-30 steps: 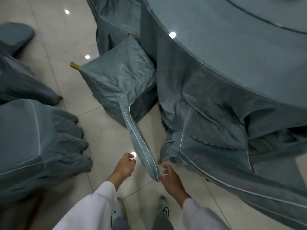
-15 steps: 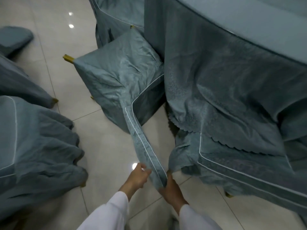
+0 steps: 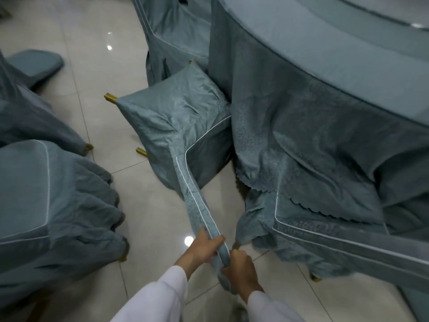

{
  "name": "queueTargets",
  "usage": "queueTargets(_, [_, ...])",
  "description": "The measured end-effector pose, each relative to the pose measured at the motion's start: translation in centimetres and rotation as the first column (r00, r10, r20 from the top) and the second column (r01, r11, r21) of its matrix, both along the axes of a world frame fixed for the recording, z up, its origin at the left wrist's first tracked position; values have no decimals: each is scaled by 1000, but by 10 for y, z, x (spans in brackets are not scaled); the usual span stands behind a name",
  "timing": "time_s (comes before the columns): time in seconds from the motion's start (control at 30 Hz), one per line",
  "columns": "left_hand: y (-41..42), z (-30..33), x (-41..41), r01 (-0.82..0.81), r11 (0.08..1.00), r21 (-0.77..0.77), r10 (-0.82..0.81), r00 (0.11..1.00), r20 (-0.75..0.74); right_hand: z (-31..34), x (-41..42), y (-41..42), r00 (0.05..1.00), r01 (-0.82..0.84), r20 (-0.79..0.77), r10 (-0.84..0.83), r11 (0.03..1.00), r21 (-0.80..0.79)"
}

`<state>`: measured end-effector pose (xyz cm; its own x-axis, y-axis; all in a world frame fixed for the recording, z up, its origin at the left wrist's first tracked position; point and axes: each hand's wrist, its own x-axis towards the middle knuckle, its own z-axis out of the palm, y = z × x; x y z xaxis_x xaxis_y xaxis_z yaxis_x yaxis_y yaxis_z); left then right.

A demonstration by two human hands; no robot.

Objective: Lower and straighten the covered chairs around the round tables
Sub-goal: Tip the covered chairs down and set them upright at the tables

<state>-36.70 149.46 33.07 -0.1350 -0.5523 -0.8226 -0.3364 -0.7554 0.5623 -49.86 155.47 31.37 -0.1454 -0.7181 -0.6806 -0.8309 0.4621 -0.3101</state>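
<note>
A chair in a blue-grey cover is tipped forward against the round table, its gold legs pointing left and up. Its narrow backrest edge, trimmed with white piping, runs down towards me. My left hand grips the left side of that backrest top. My right hand grips its right side, just below the left hand. A second tipped covered chair leans on the table at the right, half under the scalloped tablecloth.
Another covered chair stands upright behind the tipped one. More covered chairs fill the left side, with gold feet on the glossy tiled floor. The gap between the chairs is narrow.
Both hands have gone from hovering beside the backrest top to gripping it. The view has shifted closer and slightly right.
</note>
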Motion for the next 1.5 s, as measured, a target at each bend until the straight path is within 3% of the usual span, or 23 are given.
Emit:
queueTargets(0.17, [12,64,-1,-16,994,107,17,1000,-5,52,2,25,998,-48,-35,49,998,33])
queueTargets(0.43, [51,159,15,-31,985,172,41,998,-54,166,14,46,983,-148,-118,141,988,-48])
queueTargets(0.53, [60,194,13,-134,985,109,140,989,-44,214,23,37,961,-242,-165,223,964,-110])
queueTargets(0.63, [65,227,7,-250,965,-80,258,958,127,256,37,23,926,-325,-250,282,933,-153])
queueTargets(0.7, [63,256,7,-236,954,-184,278,927,251,283,48,16,902,-376,-291,318,911,-170])
queueTargets(0.83, [42,298,18,-231,941,-245,299,909,290,325,53,13,877,-419,-387,284,846,-330])
queueTargets(0.93, [23,313,34,-258,932,-256,328,901,285,329,46,29,934,-341,-242,264,860,-379])
queueTargets(1.0, [9,321,49,-267,923,-277,346,890,297,319,34,42,967,-253,-66,245,911,-326])
queueTargets(1.13, [-26,343,84,-303,892,-334,403,869,288,301,19,67,978,-137,124,165,968,-208])
queueTargets(1.27, [-56,355,114,-432,818,-380,534,815,225,302,34,66,981,-76,156,116,967,-244])
queueTargets(1.37, [-64,366,133,-529,748,-401,628,759,169,314,57,47,981,-147,84,174,955,-258])
queueTargets(1.5, [-71,381,158,-544,737,-402,617,783,71,328,77,21,981,-177,35,192,952,-251])
